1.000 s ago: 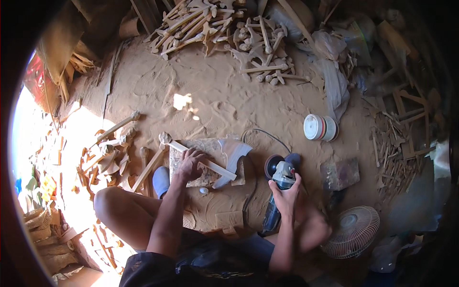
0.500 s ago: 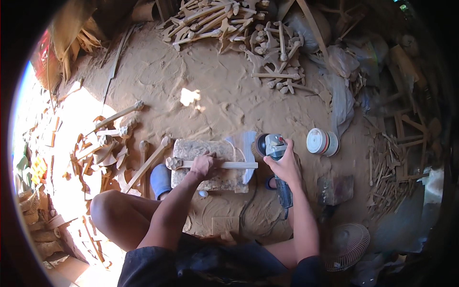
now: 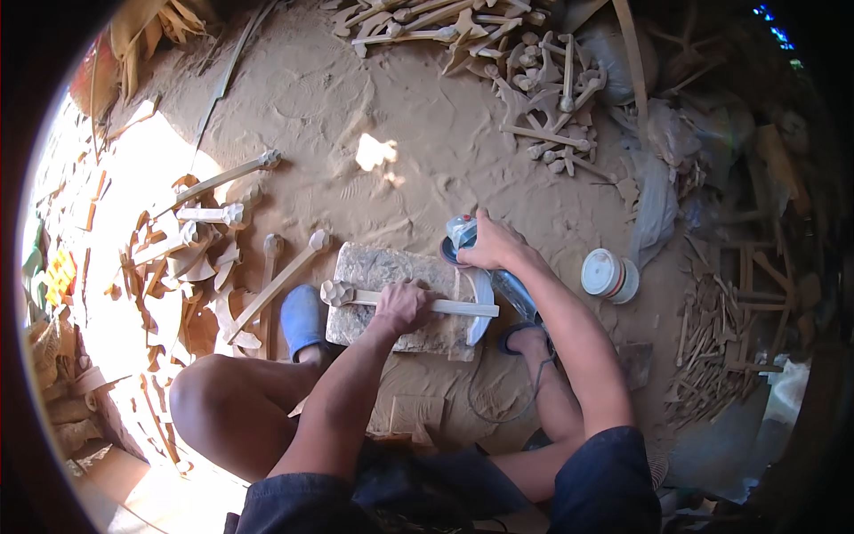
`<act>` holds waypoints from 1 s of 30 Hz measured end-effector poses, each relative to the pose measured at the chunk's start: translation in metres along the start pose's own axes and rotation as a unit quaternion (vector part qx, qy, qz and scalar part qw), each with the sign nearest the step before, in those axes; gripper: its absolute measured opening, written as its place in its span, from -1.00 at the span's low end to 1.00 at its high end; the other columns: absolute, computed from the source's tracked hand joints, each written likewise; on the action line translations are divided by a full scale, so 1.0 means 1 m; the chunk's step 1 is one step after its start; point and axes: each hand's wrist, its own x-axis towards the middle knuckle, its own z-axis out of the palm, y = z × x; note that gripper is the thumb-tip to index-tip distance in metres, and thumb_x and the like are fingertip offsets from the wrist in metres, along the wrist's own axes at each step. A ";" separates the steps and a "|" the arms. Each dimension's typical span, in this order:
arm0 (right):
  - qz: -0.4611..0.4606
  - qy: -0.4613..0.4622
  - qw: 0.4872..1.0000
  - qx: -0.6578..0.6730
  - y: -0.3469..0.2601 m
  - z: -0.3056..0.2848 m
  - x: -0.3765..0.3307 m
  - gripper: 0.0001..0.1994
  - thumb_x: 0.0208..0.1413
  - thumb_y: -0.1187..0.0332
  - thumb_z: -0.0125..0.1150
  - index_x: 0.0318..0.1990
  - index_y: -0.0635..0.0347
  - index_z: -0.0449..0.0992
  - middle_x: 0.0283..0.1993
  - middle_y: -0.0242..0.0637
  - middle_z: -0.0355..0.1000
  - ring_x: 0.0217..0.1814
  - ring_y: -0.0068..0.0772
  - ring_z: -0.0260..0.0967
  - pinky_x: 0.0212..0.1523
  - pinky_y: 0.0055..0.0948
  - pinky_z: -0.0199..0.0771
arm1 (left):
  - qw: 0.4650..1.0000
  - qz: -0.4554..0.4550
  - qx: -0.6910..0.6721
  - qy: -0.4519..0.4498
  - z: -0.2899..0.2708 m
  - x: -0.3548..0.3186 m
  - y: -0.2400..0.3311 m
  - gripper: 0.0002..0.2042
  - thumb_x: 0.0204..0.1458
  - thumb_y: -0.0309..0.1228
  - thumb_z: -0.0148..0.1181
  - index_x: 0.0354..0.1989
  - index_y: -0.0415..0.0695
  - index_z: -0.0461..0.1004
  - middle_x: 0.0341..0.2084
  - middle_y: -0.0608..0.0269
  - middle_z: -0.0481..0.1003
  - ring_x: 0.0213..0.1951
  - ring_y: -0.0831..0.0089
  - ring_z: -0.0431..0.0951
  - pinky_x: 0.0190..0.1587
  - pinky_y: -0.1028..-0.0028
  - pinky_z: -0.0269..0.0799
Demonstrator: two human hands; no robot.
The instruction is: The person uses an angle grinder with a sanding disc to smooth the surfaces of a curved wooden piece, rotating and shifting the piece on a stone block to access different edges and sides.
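My left hand is closed around the middle of a carved wooden leg and presses it down on a rough, worn block. The leg's knobbed end points left; its square end juts past the block's right side. My right hand grips an angle grinder by its head, the body slanting back toward my foot. Its dark round disc hovers near the block's far right corner, apart from the leg. A pale curved piece lies at the block's right end, partly under the leg.
Similar carved legs and offcuts lie on the sandy floor at left. A large pile of carved pieces is at the back. Right of the grinder stands a white tub. The grinder's cord loops near my sandalled right foot.
My right hand has swung the grinder left and away from me, from beside the block to its far right corner. My left hand still holds the leg; the view has shifted slightly.
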 end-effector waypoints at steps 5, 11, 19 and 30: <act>0.046 -0.007 0.999 -0.018 0.001 -0.012 0.011 0.08 -0.11 0.09 0.47 0.56 0.41 0.12 0.35 0.25 0.50 0.44 0.23 0.46 0.49 -0.01 0.44 | 1.000 -0.005 -0.003 0.000 0.004 0.002 -0.001 -0.64 0.18 0.10 0.37 0.12 0.39 0.72 0.09 0.35 0.66 0.13 0.12 0.66 0.08 0.09 0.64; 0.068 0.007 0.998 -0.011 0.036 -0.012 0.030 0.05 -0.14 0.03 0.50 0.49 0.46 0.21 0.30 0.32 0.52 0.36 0.26 0.52 0.39 -0.01 0.52 | 1.000 -0.001 -0.019 0.010 0.004 0.002 -0.002 -0.65 0.19 0.10 0.36 0.10 0.39 0.72 0.07 0.31 0.66 0.15 0.09 0.65 0.09 0.08 0.63; 0.129 0.025 0.990 0.043 0.071 -0.014 0.036 0.06 -0.21 0.08 0.50 0.46 0.50 0.23 0.36 0.30 0.48 0.42 0.18 0.49 0.43 -0.10 0.51 | 1.000 -0.016 0.008 -0.021 -0.015 0.002 0.014 -0.63 0.18 0.11 0.37 0.16 0.48 0.69 0.14 0.38 0.64 0.18 0.16 0.63 0.12 0.10 0.62; 0.233 0.036 0.968 0.089 0.096 -0.013 0.032 0.08 -0.20 0.11 0.53 0.50 0.46 0.18 0.46 0.21 0.41 0.51 0.10 0.43 0.46 -0.13 0.50 | 1.000 -0.011 0.013 -0.013 -0.020 -0.001 0.013 -0.62 0.19 0.13 0.36 0.18 0.52 0.67 0.16 0.38 0.64 0.14 0.14 0.67 0.09 0.10 0.65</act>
